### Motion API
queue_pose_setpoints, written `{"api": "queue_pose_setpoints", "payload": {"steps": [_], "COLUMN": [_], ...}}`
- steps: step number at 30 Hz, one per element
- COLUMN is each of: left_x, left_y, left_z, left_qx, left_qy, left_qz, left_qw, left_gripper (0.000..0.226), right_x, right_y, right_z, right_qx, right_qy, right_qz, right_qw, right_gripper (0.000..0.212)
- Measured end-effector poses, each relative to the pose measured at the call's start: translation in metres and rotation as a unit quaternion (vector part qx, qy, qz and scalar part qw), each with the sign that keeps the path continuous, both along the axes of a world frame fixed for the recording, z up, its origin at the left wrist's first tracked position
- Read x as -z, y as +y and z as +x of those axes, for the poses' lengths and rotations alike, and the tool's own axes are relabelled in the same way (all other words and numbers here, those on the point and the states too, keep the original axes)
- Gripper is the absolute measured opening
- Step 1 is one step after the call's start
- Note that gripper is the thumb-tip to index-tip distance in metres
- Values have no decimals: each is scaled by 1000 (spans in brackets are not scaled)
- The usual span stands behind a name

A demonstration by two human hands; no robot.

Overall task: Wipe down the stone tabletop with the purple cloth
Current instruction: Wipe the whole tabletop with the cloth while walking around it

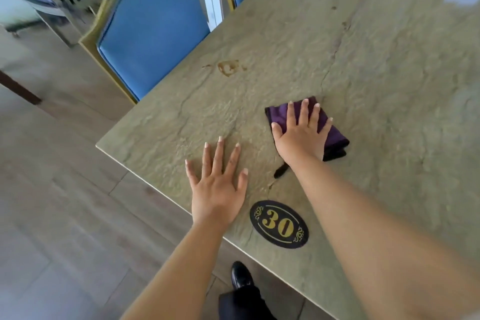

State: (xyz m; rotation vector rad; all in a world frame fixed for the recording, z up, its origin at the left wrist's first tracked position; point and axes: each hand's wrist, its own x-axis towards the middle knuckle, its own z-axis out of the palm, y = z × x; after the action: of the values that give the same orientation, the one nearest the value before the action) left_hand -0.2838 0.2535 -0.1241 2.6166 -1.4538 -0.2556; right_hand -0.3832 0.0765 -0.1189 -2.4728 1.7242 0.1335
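From the head camera, the purple cloth (330,127) lay folded into a thick pad on the stone tabletop (389,86), a little in from the near corner, its deep violet darkening almost to black along the lower folded edge, where the layers showed as a stacked rim. The right hand (301,135) pressed flat on top of it, fingers (304,114) spread wide and straight, palm down, gripping nothing but bearing on the fabric. A dark strip poked out just below the wrist; whether it belonged to the cloth could not be told. The left hand (218,184) rested open on the bare stone near the table's edge, fingers fanned, holding nothing, well apart from the cloth. The tabletop was a rough, greenish-tan slab with ridged veins and a long crack running away from the cloth; a brown ring-shaped stain (228,67) sat farther up near the left edge, and smaller brown marks dotted the far part. A black oval plaque (279,224) bearing a gold "30" lay between the two forearms. Two blue upholstered chairs (153,36) with gilt frames stood against the left side, the farther one cut off by the top of the frame. The background beyond the chairs was blurred. Below the table edge a black shoe (240,274) and dark trouser leg showed partly.
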Motion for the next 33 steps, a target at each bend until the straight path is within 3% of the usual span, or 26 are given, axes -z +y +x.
{"api": "queue_pose_setpoints", "payload": {"steps": [3, 7, 9, 13, 17, 20, 24, 26, 28, 30, 33], "left_x": [-3, -16, -23, -21, -9, -6, -6, -12, -22, -30, -16], "left_y": [3, 3, -4, -28, -32, -24, -28, -37, -53, -72, -91], "left_z": [3, 16, 41, 124, 183, 188, 190, 188, 177, 151, 108], "left_qx": [-5, -84, -72, 19, 65, 89, 67, -16, -72, 30, 228], "left_qy": [51, 198, 161, 70, 3, -5, 55, 123, 145, 126, 68], "left_qz": [-23, -111, -113, -74, 14, -7, -40, -87, -150, -185, -77], "left_qw": [998, 970, 978, 995, 998, 996, 995, 989, 975, 974, 968], "left_gripper": [64, 66, 54, 46, 57, 57, 60, 53, 43, 43, 67], "right_x": [-4, -4, -2, 3, 0, -1, -6, -8, -9, -8, -8], "right_y": [40, 64, 45, 11, -14, -11, 27, 40, 43, 45, 47], "right_z": [33, 9, 1, 38, 108, 148, 149, 132, 114, 93, 76], "right_qx": [-123, -333, -366, -124, 55, 18, -148, -197, -137, 23, 198], "right_qy": [-9, -50, -65, -41, -14, -15, -29, -101, -211, -241, -225], "right_qz": [-1, 3, 1, -38, -2, 4, 21, 45, 20, -51, -60], "right_qw": [992, 942, 928, 991, 998, 1000, 988, 974, 968, 969, 952], "right_gripper": [67, 63, 61, 65, 68, 68, 68, 63, 48, 42, 44]}}
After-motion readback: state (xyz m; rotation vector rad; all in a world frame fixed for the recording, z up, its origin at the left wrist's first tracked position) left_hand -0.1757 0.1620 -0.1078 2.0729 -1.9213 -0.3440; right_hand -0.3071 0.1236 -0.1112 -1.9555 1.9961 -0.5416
